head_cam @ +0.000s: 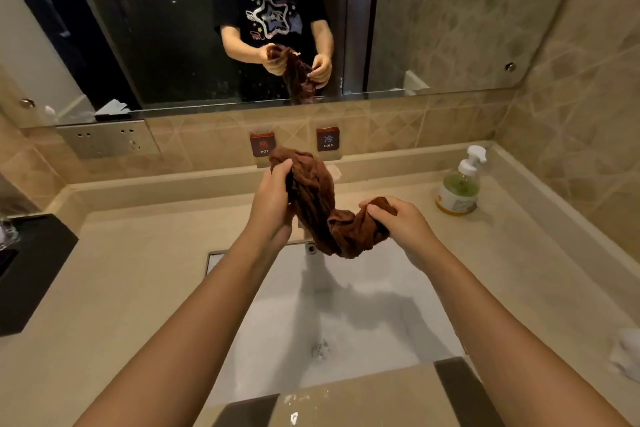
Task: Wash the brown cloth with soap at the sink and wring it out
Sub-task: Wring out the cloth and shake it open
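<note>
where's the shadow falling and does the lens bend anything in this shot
Head view: the brown cloth and both hands cast a soft grey shadow into the white sink; the wide lens bows the mirror edge and counter lines; corners look dim and slightly soft.

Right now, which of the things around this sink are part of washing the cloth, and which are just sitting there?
Part of the job:
- brown cloth, twisted between left hand and right hand
- sink
- soap bottle on the counter, right side

Just lying about:
- black tray at the left
- HOT sign and COLD sign
- wall sockets
- mirror
</note>
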### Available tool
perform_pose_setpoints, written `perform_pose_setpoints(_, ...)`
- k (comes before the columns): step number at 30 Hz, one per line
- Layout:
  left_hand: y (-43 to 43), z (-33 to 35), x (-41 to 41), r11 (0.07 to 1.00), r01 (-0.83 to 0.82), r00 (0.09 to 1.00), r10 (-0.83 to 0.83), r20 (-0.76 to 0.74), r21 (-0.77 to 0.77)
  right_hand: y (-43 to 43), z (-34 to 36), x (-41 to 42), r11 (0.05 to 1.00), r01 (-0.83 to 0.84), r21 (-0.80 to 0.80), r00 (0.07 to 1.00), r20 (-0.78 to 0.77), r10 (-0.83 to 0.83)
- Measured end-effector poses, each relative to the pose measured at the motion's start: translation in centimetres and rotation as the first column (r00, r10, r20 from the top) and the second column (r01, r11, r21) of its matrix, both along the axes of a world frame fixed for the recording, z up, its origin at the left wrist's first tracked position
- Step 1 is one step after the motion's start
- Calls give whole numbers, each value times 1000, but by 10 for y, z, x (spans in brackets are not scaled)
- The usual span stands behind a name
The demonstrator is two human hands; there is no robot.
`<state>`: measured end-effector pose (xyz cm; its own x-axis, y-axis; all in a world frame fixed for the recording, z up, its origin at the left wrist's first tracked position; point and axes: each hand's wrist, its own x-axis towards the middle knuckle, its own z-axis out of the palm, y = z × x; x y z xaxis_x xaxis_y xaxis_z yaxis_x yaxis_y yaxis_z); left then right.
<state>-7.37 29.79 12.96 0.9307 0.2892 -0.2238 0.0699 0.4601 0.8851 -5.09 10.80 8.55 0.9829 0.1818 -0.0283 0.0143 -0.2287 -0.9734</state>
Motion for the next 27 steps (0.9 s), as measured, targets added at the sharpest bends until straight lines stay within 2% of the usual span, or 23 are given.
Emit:
perform_pose_setpoints(4, -8, 45, 0, 976, 120, 993, -115, 38, -180, -6, -2, -1, 983, 112, 149, 987, -132, -92)
perform_pose_setpoints(7, -15, 79, 1, 959, 206, 977, -189, 102, -192, -17, -1, -5, 978, 144, 149, 975, -191, -115)
perform_pose_setpoints(9, -22, 98, 2, 951, 255, 962, -231, 143, -175, -26, 7, -8, 991, 95, 99, 983, -169, -78)
perform_pose_setpoints(11, -31, 116, 2, 935, 302, 944, -267, 192, -184, -35, 24, -9, 993, 35, 113, 993, -112, -22)
perform_pose_setpoints(13, -43, 130, 1, 920, 341, 927, -295, 232, -193, -40, 49, -12, 983, -112, 143, 991, -63, 122)
perform_pose_setpoints(16, -61, 146, 5, 904, 386, 906, -334, 260, -182, -34, 79, -16, 955, -296, -31, 955, -15, 295)
perform_pose_setpoints(18, -71, 155, 10, 897, 391, 899, -324, 294, -207, -31, 90, -16, 966, -246, -85, 968, 35, 249)
perform_pose_setpoints(22, -73, 155, 26, 852, 330, 908, -168, 384, -407, -44, 106, -8, 990, -38, 135, 994, 110, 23)
perform_pose_setpoints(23, -73, 149, 29, 862, 317, 913, -165, 372, -396, -49, 109, -5, 983, -4, 184, 992, 122, -19)
perform_pose_setpoints(24, -75, 141, 30, 894, 311, 923, -203, 328, -321, -52, 111, -2, 975, 19, 220, 990, 134, -49)
perform_pose_setpoints(26, -84, 120, 28, 921, 384, 917, -371, 147, -66, -57, 118, 3, 962, 50, 269, 987, 136, -90)
perform_pose_setpoints(27, -89, 111, 24, 883, 467, 883, -468, 30, 44, -59, 122, 4, 954, 61, 293, 987, 124, -101)
